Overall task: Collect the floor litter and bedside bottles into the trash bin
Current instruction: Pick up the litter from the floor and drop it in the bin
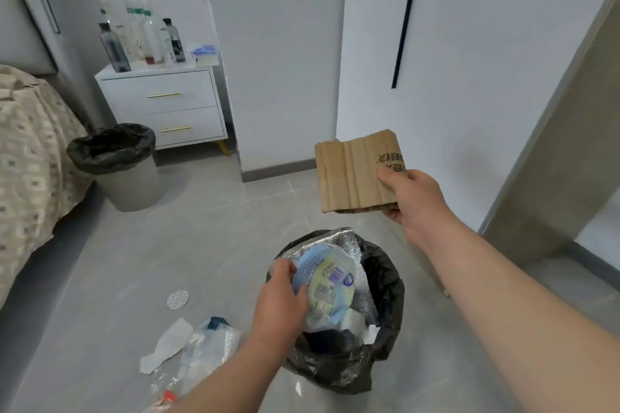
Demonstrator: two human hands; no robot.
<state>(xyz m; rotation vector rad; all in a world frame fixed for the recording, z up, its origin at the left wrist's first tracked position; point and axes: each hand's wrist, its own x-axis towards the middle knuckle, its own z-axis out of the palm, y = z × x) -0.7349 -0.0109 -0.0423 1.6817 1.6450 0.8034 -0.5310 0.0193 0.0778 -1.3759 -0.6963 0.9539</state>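
Near trash bin (385,295), black liner, stands on the grey tile floor (208,245) at near centre. It is filled to the rim: a silver foil bag against the far wall of the liner, white scraps lower down. On top lies a crumpled blue-and-yellow printed plastic wrapper (330,282).

Left hand (280,298): grip closed on the left edge of the wrapper, holding it at the bin mouth.

Right hand (411,198): grip clamped on a folded piece of brown cardboard (355,173), thumb on top, fingers beneath. Cardboard is held in the air, above and just to the far right of the bin, dark printing near the thumb.

Floor litter left of the bin: clear plastic bag (204,355) with a dark piece at its far end, a torn white paper strip (167,344) touching it, a round foil seal (177,298) lying apart, farther off.

Second bin (117,168), also black-lined, stands far left beside the bed (30,157). Behind it, white bedside counter (164,104) with two drawers, gold handles. Cluster of bottles (141,37) on top, clear and dark, upright; exact count cannot be told.
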